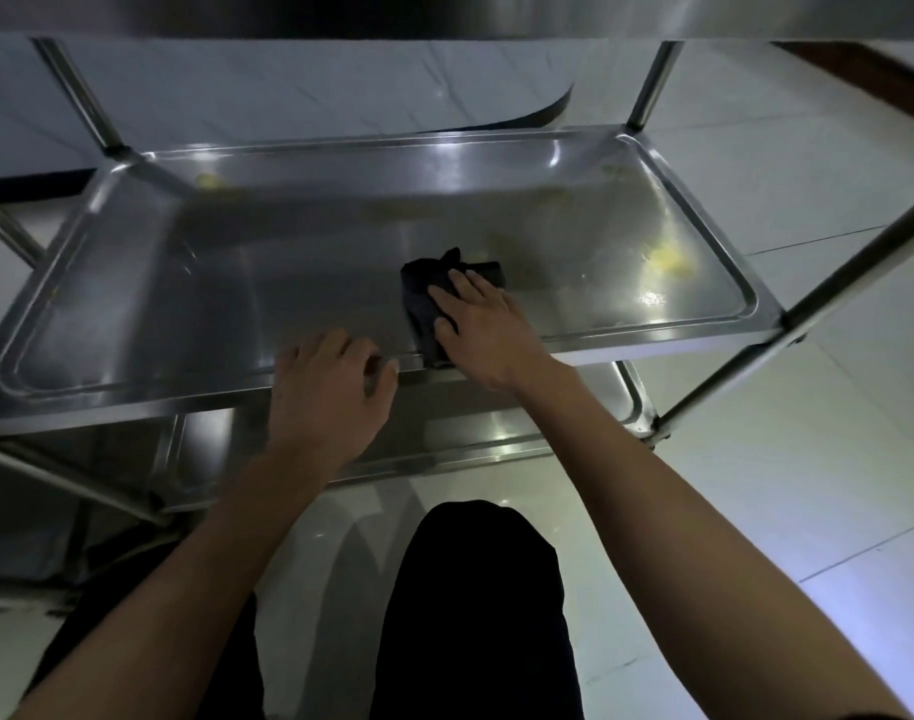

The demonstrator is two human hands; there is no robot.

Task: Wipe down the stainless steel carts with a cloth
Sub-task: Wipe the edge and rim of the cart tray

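Note:
The middle shelf (184,283) of a stainless steel cart lies in front of me, a shallow tray with a raised rim. A dark cloth (427,293) lies bunched on it near the front edge, right of centre. My right hand (483,324) presses flat on the cloth with straight fingers. My left hand (330,392) rests on the shelf's front rim, fingers curled over the edge. Yellowish smears (670,259) mark the right part of the shelf, and a smaller one (208,180) sits at the back left.
The cart's top shelf (444,13) overhangs the view from above. A lower shelf (496,423) shows beneath. Upright posts (652,85) stand at the corners. Pale floor tiles (808,459) surround the cart. My dark trouser knee (475,589) is below the hands.

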